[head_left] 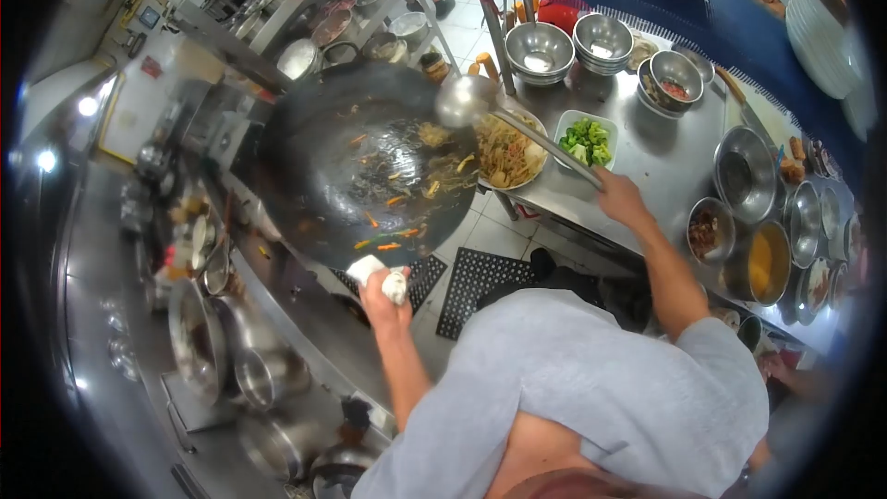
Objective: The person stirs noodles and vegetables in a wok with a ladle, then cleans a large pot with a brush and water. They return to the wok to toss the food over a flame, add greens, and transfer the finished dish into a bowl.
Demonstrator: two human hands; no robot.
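Note:
My left hand [381, 300] is closed round a white cloth [366, 269] at the near rim of a large black wok [314, 166]; any handle beneath is hidden. The wok is tilted, its inside showing scattered noodles and carrot strips [371, 220]. In my right hand [621, 197] is the long handle of a metal ladle [467, 100], gripped near its end. The ladle's bowl hangs over the wok's right rim, and its handle crosses above a plate of noodles [511, 152]. Close to that plate is a square white bowl of broccoli [588, 140].
A steel table [637, 162] on the right bears stacked metal bowls [540, 51] and a pot of yellow liquid [769, 261]. Pots and pans [261, 376] line the stove side at left. Black mats [467, 286] lie on the tiled floor. Another person's hand [774, 367] shows at lower right.

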